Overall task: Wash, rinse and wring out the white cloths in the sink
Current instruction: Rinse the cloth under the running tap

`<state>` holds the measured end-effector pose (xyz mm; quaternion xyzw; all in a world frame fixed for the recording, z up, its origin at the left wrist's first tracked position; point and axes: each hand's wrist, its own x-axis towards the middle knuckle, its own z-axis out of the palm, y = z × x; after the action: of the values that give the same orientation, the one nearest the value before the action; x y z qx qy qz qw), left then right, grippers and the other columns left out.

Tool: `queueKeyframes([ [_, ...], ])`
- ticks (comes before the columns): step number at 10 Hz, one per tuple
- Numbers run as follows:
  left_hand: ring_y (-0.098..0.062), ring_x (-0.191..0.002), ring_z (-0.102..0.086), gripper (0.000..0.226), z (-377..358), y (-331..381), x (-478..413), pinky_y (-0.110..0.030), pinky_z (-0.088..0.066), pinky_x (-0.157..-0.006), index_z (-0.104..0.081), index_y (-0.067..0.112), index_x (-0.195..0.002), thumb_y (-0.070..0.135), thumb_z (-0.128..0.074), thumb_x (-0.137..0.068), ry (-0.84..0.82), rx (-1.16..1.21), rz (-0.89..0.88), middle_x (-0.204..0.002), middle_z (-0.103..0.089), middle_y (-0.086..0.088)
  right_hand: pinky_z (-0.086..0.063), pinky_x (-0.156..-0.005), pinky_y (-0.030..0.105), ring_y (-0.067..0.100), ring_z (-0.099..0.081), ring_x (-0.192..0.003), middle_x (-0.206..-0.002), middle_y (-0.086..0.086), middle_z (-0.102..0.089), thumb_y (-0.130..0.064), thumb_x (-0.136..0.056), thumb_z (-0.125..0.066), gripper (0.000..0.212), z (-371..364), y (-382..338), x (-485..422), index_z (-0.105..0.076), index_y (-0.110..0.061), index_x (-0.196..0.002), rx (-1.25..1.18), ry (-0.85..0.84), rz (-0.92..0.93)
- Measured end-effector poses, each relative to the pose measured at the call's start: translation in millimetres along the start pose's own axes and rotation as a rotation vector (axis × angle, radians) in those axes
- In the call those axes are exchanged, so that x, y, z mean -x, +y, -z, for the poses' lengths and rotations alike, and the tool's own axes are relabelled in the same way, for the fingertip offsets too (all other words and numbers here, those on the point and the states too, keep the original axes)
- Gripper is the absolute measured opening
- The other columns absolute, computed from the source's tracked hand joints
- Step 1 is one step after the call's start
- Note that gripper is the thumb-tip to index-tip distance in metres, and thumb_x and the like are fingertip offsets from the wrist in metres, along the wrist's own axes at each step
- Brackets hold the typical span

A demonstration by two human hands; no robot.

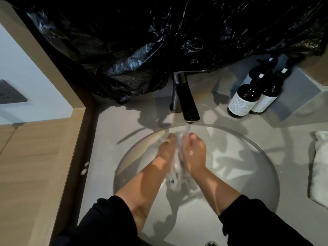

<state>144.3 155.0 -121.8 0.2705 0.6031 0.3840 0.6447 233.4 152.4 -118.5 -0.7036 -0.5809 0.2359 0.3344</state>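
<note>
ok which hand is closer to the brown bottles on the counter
Right. The right hand sits under the tap on the side toward the brown bottles, which stand on the counter beyond it. The left hand is on the far side of the white cloth.

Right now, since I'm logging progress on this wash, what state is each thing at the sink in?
faucet: on, water streaming down.
white cloth: wet, bunched under the stream between both hands.
left hand: grips the cloth.
right hand: grips the cloth.
sink: wet; cannot tell whether it is plugged.
bottles: upright on the counter.
folded towel: lying on the counter, untouched.
</note>
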Motion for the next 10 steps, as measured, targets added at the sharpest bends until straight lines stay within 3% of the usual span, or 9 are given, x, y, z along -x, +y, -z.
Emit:
queueKeyframes([
  [1, -0.013, -0.082, -0.057, 0.030, -3, 2, 5, -0.026, -0.049, -0.075, -0.053, 0.023, -0.086, 0.035, -0.033, -0.104, -0.085, -0.061, 0.041, -0.088, -0.056, 0.005, -0.031, -0.058, 0.027, 0.018, -0.049, -0.057, -0.058, -0.003, -0.050, -0.024, -0.099, -0.045, 0.034, 1, -4, 7, -0.051, -0.013, -0.067, -0.060, -0.006, -0.068],
  [2, -0.023, -0.106, -0.056, 0.044, -1, 5, 6, -0.032, -0.042, -0.095, -0.061, 0.012, -0.111, 0.045, -0.034, -0.101, -0.107, -0.257, 0.090, -0.112, -0.063, -0.008, -0.034, -0.058, 0.026, 0.027, -0.054, -0.070, -0.066, 0.003, -0.056, -0.018, -0.094, -0.046, 0.031, 7, 24, -23, -0.048, -0.014, -0.063, -0.002, -0.187, -0.279],
  [3, -0.030, -0.117, -0.054, 0.063, 7, 9, 6, -0.031, -0.037, -0.093, -0.053, 0.006, -0.134, 0.053, -0.026, -0.101, -0.116, -0.552, 0.013, -0.131, -0.056, -0.017, -0.043, -0.071, 0.028, 0.023, -0.055, -0.089, -0.104, 0.013, -0.061, 0.000, -0.094, -0.038, 0.024, 29, 39, -35, -0.058, -0.011, -0.100, -0.214, -0.573, -0.324],
  [4, -0.029, -0.117, -0.054, 0.064, 10, 17, 10, -0.028, -0.036, -0.093, -0.059, 0.004, -0.126, 0.054, -0.028, -0.100, -0.113, -0.645, -0.091, -0.125, -0.059, -0.015, -0.041, -0.099, 0.023, 0.013, -0.056, -0.112, -0.127, 0.005, -0.057, -0.002, -0.093, -0.046, 0.038, 53, 38, -38, -0.048, -0.014, -0.129, -0.586, -0.999, -0.273],
  [5, -0.026, -0.092, -0.057, 0.060, 10, 29, 16, -0.028, -0.038, -0.082, -0.063, 0.000, -0.105, 0.053, -0.035, -0.099, -0.022, -0.681, -0.209, -0.099, -0.062, -0.016, -0.048, -0.092, 0.023, 0.014, -0.062, -0.109, -0.117, -0.002, -0.066, -0.019, -0.082, -0.075, 0.048, 55, 36, -28, -0.054, -0.024, -0.126, -0.127, -1.219, -0.011],
  [6, -0.026, -0.077, -0.056, 0.047, 17, 34, 11, -0.031, -0.045, -0.076, -0.062, 0.009, -0.076, 0.051, -0.050, -0.093, -0.037, -0.683, -0.314, -0.076, -0.060, -0.011, -0.051, -0.077, 0.029, 0.018, -0.067, -0.083, -0.082, -0.005, -0.071, -0.028, -0.073, -0.081, 0.018, 58, 36, -26, -0.070, -0.025, -0.086, 0.063, -1.126, 0.003],
  [7, -0.018, -0.094, -0.059, 0.042, 38, 24, 0, -0.029, -0.046, -0.086, -0.067, 0.018, -0.095, 0.057, -0.063, -0.081, -0.388, -0.990, -0.186, -0.095, -0.064, 0.003, -0.049, -0.067, 0.021, 0.011, -0.066, -0.071, -0.074, -0.004, -0.071, -0.008, -0.080, -0.070, 0.009, 78, 35, -38, -0.068, -0.008, -0.089, -0.287, -1.174, -0.148],
  [8, -0.020, -0.092, -0.063, 0.054, 55, 3, 3, -0.030, -0.050, -0.083, -0.062, 0.020, -0.096, 0.062, -0.074, -0.065, -0.439, -1.233, -0.069, -0.092, -0.064, 0.007, -0.049, -0.050, 0.013, 0.003, -0.064, -0.053, -0.062, -0.004, -0.069, 0.003, -0.092, -0.056, 0.004, 91, 33, -41, -0.060, 0.001, -0.092, -0.430, -1.164, -0.259],
  [10, -0.034, -0.079, -0.067, 0.042, 68, -14, -4, -0.040, -0.055, -0.064, -0.061, 0.013, -0.122, 0.036, -0.063, -0.087, -0.390, -0.073, 0.124, -0.091, -0.069, -0.015, -0.057, -0.070, 0.028, 0.024, -0.069, -0.085, -0.097, 0.014, -0.071, -0.006, -0.076, -0.069, 0.033, 76, 61, -47, -0.064, -0.004, -0.109, -0.677, -0.818, -0.465],
])
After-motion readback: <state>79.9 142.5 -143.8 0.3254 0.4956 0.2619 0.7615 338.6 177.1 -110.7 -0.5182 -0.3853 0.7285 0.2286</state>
